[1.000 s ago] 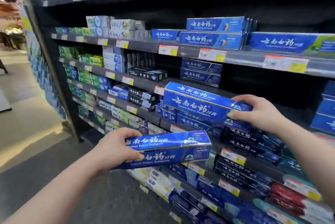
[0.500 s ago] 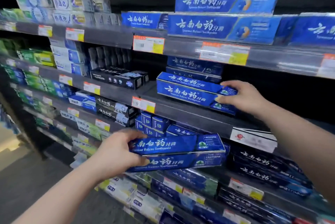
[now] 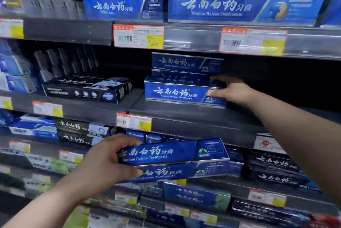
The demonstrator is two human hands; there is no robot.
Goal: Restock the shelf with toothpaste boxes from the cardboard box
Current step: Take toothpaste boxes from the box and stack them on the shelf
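My left hand (image 3: 108, 165) grips two stacked blue toothpaste boxes (image 3: 171, 155) by their left end, holding them level in front of a lower shelf. My right hand (image 3: 230, 90) rests on the right end of another blue toothpaste box (image 3: 175, 94), which lies flat on the dark middle shelf (image 3: 193, 117). Its fingers wrap the box's end. More blue boxes (image 3: 186, 63) are stacked right behind it. The cardboard box is out of view.
Black toothpaste boxes (image 3: 86, 91) lie left of the placed box. To its right the shelf is dark and bare. The shelf above (image 3: 184, 37) carries large blue boxes (image 3: 239, 4) and price tags. Lower shelves hold blue, black and green boxes.
My right hand has slid its box further back on the middle shelf, against the stack behind. The view has moved closer to the shelf. My left hand keeps its two boxes.
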